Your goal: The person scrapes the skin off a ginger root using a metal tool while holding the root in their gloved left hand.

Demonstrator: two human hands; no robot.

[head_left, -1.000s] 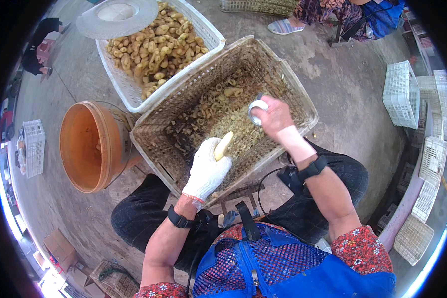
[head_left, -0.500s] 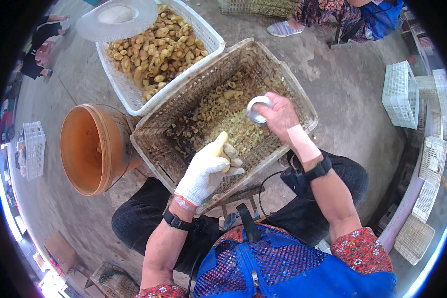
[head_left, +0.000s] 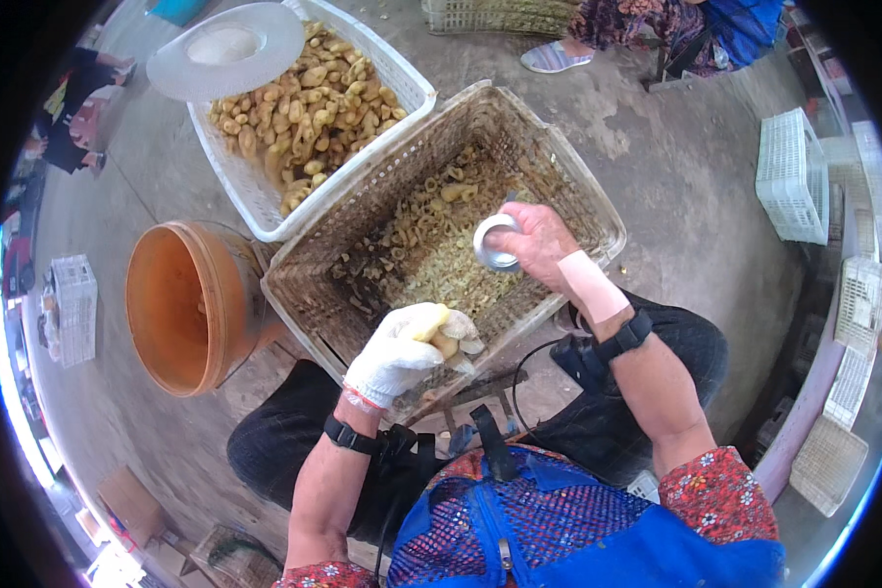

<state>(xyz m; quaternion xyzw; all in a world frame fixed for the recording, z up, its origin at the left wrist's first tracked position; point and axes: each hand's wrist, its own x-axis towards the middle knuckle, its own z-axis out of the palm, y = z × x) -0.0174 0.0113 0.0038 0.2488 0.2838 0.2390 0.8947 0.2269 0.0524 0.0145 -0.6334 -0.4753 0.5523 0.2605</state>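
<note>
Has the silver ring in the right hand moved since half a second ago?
Yes: against the dirty crate, the silver ring has moved down and slightly left in the picture.

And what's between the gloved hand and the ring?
The head view shows pale scraps between left hand and silvery ring, lower, in the stained crate.

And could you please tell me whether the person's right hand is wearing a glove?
No, the right hand holding the silvery ring is bare, whereas the left hand wears a white glove.
</note>
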